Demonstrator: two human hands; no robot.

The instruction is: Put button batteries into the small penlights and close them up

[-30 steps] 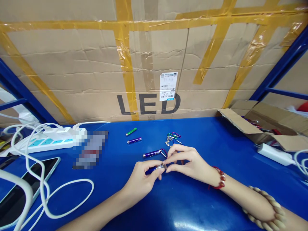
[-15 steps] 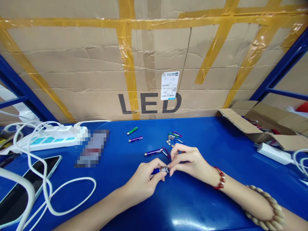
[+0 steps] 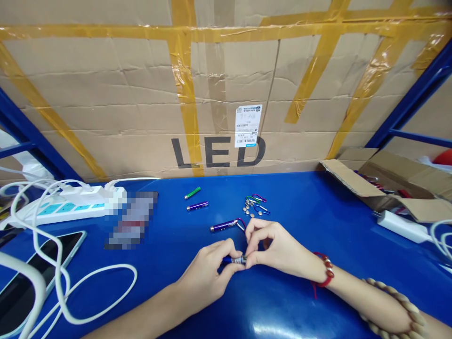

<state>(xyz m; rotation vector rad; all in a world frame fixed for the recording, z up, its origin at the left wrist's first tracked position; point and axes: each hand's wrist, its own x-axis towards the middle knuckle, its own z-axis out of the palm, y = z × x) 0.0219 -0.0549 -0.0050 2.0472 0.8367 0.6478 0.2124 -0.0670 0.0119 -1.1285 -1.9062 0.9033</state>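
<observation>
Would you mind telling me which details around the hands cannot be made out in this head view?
- Blue flashlight: mostly covered by the left hand and right hand.
- Flat object beside the power strip: pixelated, unreadable.
- Small silver discs: too small to identify.
- Open carton: contents largely hidden by its flaps.
- Phone: cut by the left edge.

**Small blue torch pinched between both hands**

I saw a small blue torch [image 3: 233, 259] lying nearly level just above the blue table [image 3: 318, 202], its dark blue barrel pointing left and its silver threaded end facing right. My left hand [image 3: 208, 270] gripped the barrel between thumb and fingers. My right hand [image 3: 273, 247] pinched the silver end with its fingertips. Most of the barrel was hidden under my left fingers, so I could not read its full length.
</observation>
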